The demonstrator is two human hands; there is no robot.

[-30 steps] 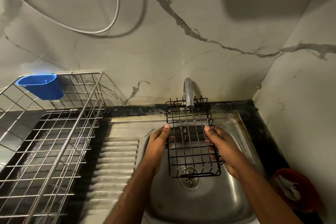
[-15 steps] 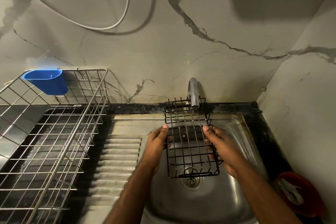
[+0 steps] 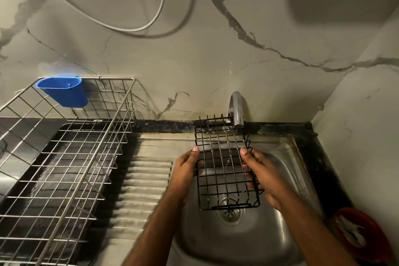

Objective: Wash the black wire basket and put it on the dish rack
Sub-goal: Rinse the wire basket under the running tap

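black wire basket (image 3: 224, 162) held over the sink (image 3: 280, 179), tilted, far end up under the tap (image 3: 237, 110), near end above the drain (image 3: 229, 214). gripped along both long edges: left hand (image 3: 185, 170) on the left edge, thumb on top and fingers curled beneath; right hand (image 3: 265, 175) on the right edge, thumb on the rim and fingers wrapped under the wires. hands apart, each clamped on its own side of the basket. cannot tell whether water runs from the tap, though a faint glint shows inside the basket. dish rack (image 3: 64, 157) well apart to the left, on a dark tray (image 3: 71, 129) on the table, with a blue cup (image 3: 63, 92) hung on its far rim. ribbed drainboard (image 3: 140, 190) between rack and sink bowl. red bowl (image 3: 364, 235) with white bits at the right corner, near the right forearm. white cable (image 3: 159, 6) looped across the marble wall (image 3: 216, 60) above.
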